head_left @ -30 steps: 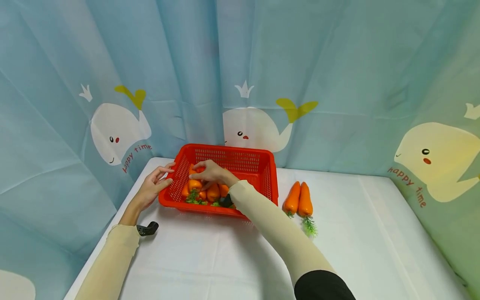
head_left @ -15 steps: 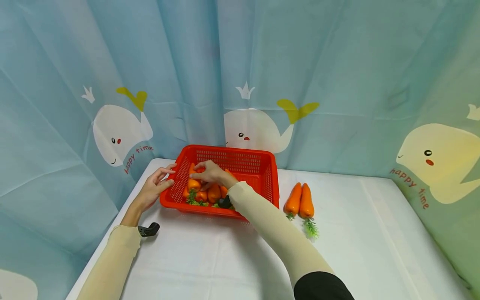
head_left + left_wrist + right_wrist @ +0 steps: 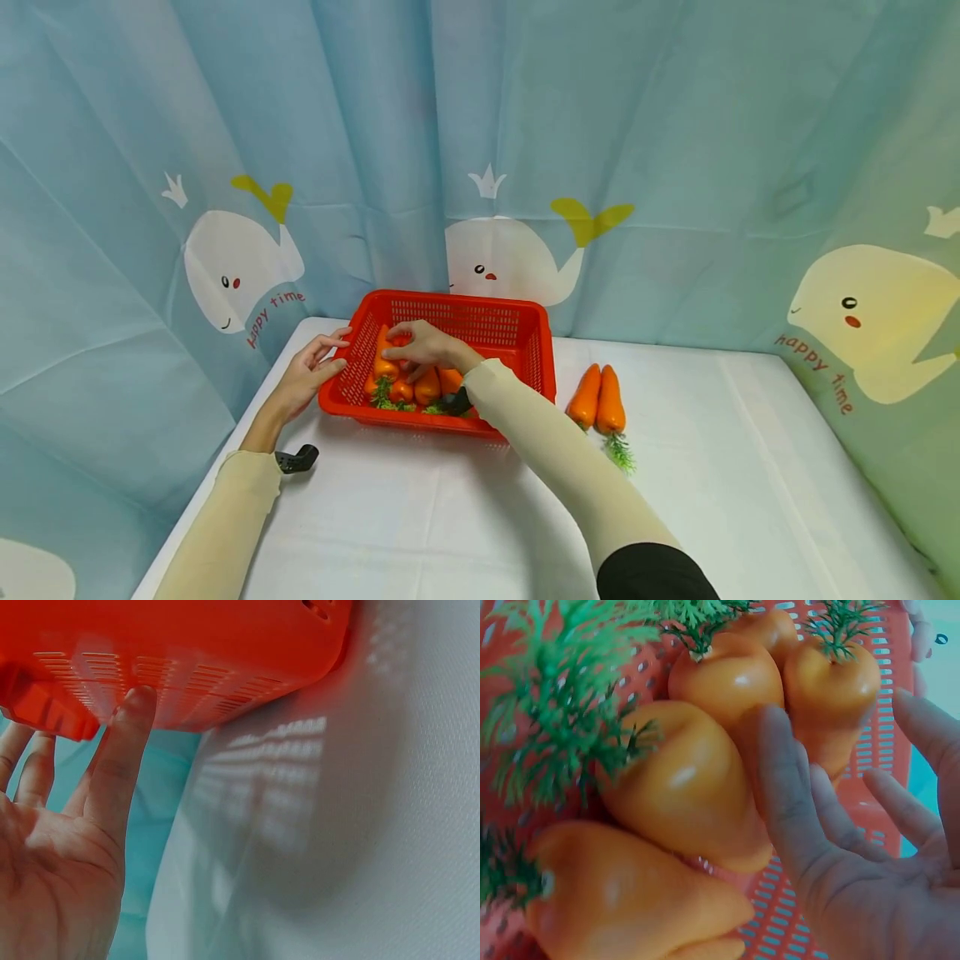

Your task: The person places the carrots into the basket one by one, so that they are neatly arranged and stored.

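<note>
Orange carrots [image 3: 682,780] with green tops lie in the red basket [image 3: 457,297], gathered toward its left and near sides. The right hand [image 3: 423,345] reaches in over them, fingers spread and slightly bent; I cannot tell how firmly it touches one. The left hand [image 3: 303,377], fingers spread, touches the basket's left end. To the right, 2 loose carrots [image 3: 610,400] lie side by side on the white table [image 3: 720,467], before a blue curtain [image 3: 675,125].
</note>
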The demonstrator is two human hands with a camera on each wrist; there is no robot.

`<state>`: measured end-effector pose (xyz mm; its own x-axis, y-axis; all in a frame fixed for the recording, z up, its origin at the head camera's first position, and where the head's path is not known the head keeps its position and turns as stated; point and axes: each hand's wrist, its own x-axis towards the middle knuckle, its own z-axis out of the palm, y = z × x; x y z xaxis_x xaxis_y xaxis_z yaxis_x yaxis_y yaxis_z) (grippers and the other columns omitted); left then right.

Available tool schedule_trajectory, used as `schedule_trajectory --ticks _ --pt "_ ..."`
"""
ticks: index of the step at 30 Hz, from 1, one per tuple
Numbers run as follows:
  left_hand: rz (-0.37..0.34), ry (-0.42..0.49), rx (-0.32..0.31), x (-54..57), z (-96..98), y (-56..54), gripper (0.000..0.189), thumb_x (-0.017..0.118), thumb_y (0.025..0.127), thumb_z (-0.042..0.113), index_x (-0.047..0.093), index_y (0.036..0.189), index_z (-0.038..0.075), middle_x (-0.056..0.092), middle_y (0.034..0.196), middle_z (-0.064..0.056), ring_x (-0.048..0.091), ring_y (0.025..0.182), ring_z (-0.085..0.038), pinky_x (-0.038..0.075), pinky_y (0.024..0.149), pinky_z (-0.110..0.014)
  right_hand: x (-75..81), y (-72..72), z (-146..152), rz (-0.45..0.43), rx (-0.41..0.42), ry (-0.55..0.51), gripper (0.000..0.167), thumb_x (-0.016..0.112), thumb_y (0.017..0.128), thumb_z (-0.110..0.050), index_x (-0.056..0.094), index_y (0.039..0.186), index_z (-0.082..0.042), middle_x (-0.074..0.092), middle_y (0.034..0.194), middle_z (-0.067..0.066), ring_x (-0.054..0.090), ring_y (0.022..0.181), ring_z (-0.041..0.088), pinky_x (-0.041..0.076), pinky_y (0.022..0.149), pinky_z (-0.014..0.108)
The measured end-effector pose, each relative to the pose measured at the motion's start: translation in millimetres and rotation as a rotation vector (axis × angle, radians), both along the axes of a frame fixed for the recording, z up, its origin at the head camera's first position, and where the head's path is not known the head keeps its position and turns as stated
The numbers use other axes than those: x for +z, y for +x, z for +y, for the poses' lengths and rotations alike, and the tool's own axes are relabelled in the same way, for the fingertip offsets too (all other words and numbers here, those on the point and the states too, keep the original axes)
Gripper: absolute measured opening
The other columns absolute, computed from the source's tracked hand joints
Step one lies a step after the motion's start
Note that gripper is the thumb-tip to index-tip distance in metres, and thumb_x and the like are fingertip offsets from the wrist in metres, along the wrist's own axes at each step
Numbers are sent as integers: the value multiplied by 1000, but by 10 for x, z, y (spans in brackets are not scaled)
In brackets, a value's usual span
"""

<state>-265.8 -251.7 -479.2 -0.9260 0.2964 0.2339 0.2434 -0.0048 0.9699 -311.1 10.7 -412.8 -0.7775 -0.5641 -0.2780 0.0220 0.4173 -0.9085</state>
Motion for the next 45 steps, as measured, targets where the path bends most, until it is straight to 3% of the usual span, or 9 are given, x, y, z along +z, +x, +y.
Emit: schedule_trajectory --ticks 4,11,18,24,29,33,37,45 --pt "-9 3 1 -10 7 1 30 59 103 2 48 127 -10 29 165 -20 30 150 -38 52 97 -20 54 17 97 41 52 20 60 70 99 -21 46 151 -4 65 120 18 68 99 46 59 86 53" --pt "-9 -2 9 14 10 12 31 61 102 4 48 128 -9 30 165 -19 39 146 -30 52 96 -20 262 80 326 143 149 105 66 71 99 -24 41 155 -7 62 132 23 68 107 45 58 90 53" --pt "-12 -5 8 2 -1 0 30 60 103 5 49 129 -7 28 165 -19 28 151 -40 51 98 -20 460 159 588 375 204 225 66 73 96 -35 45 153 -19 56 143 16 57 124 30 58 91 42" --pt "-10 5 0 1 -2 5 28 59 103 3 49 127 -7 27 166 -20 26 151 -42 51 98 -20 586 246 862 534 219 242 67 74 96 -35 46 154 -19 58 141 15 67 107 23 55 94 36" --pt "-12 3 2 12 4 6 27 58 103 2 49 127 -8 29 165 -20 27 150 -42 51 98 -19 674 302 1106 639 196 234 63 75 95 -31 49 151 -17 62 134 15 68 100 23 55 96 45" --pt "-9 1 3 5 2 -1 29 59 103 2 49 127 -9 29 165 -20 26 152 -40 50 98 -19 719 350 1282 683 191 201 63 76 94 -26 51 150 -11 63 133 15 69 98 29 55 95 51" --pt "-13 10 -3 2 -2 -5 29 60 103 3 49 128 -8 29 165 -20 28 151 -37 52 97 -20 732 392 1440 733 188 187 61 76 94 -22 52 148 -8 63 131 15 70 91 27 57 89 47" --pt "-9 9 -3 19 -5 -2 29 59 103 2 49 128 -9 28 165 -21 25 152 -37 51 97 -20 780 540 1763 773 115 203 63 79 92 -23 53 147 -10 65 127 15 68 99 33 58 84 42"
